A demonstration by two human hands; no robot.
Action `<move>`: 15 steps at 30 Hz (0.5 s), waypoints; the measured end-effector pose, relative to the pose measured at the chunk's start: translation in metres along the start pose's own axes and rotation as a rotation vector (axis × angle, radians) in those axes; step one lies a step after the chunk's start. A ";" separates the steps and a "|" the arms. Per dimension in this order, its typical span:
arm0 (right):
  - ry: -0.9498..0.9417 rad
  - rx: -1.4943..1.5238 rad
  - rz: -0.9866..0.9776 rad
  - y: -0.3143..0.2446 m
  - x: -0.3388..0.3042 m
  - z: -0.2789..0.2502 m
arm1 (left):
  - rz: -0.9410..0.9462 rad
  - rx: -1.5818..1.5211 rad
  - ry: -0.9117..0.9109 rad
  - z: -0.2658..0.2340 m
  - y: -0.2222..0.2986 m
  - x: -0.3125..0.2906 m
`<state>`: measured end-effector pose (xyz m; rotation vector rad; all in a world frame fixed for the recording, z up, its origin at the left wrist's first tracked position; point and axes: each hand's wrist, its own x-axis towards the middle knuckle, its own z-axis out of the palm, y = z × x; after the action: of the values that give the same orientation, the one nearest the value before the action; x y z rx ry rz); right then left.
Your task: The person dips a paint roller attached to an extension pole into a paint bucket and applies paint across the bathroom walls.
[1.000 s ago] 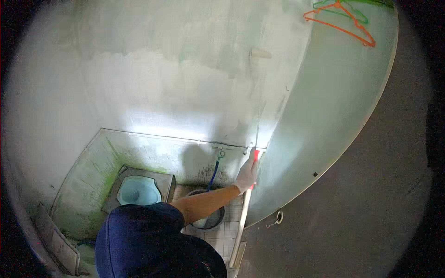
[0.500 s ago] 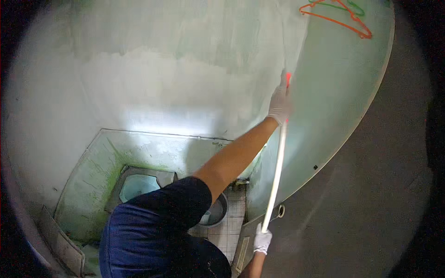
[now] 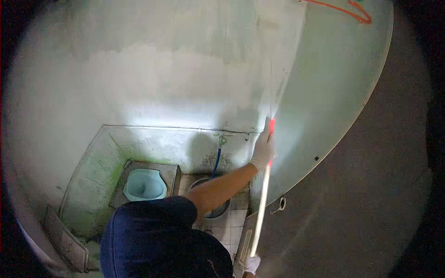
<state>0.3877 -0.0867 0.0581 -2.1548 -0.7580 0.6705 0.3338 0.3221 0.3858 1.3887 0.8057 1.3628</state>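
Observation:
My left hand (image 3: pixel 263 150), in a white glove, is closed around the upper part of a long white pole (image 3: pixel 261 208) near its red section. Red shows just above and below that hand, close to the corner where the pale wall (image 3: pixel 153 78) meets the green panel (image 3: pixel 320 106). Whatever is fixed to the pole's far end cannot be made out. Low in the picture, my right hand (image 3: pixel 251 264), also gloved in white, grips the pole's lower end. The pole stands nearly upright in view, leaning slightly to the right at its top.
A light blue squat toilet (image 3: pixel 144 184) sits in a raised base at the left. Beside it, a round bucket (image 3: pixel 218 213), partly behind my left arm, stands on white tiles (image 3: pixel 227 234) below a tap (image 3: pixel 223 140) with a blue hose (image 3: pixel 217 160). An orange hanger (image 3: pixel 340 9) hangs upper right.
My left hand has come down and a little left along the wall corner, and the pole and right hand have lowered with it. The tap and blue hose now show.

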 end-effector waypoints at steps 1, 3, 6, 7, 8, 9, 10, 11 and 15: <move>0.014 -0.020 -0.023 -0.046 0.008 -0.008 | 0.005 -0.017 -0.042 0.005 0.036 0.017; 0.003 0.064 0.034 -0.108 0.029 -0.027 | 0.144 0.109 0.011 0.015 0.085 0.068; -0.034 0.082 0.023 -0.164 0.035 -0.049 | 0.299 0.179 0.056 0.032 0.103 0.113; -0.051 0.122 0.035 -0.170 0.036 -0.050 | 0.400 0.213 0.119 0.035 0.105 0.117; -0.060 0.160 0.056 -0.168 0.035 -0.054 | 0.390 0.205 0.109 0.037 0.110 0.105; -0.037 0.132 0.086 -0.149 0.035 -0.048 | 0.202 0.123 0.004 0.032 0.111 0.087; -0.064 0.130 0.153 -0.128 0.032 -0.036 | 0.024 0.046 -0.093 0.028 0.114 0.069; -0.102 0.123 0.210 -0.103 0.026 -0.021 | 0.074 0.183 -0.027 0.020 0.087 0.062; -0.012 -0.283 0.320 0.040 -0.031 0.034 | 0.157 0.433 0.037 0.001 -0.055 -0.014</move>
<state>0.3562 -0.1141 0.0136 -2.5662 -0.5426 0.7769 0.3422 0.3250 0.3299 1.7956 1.0806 1.3872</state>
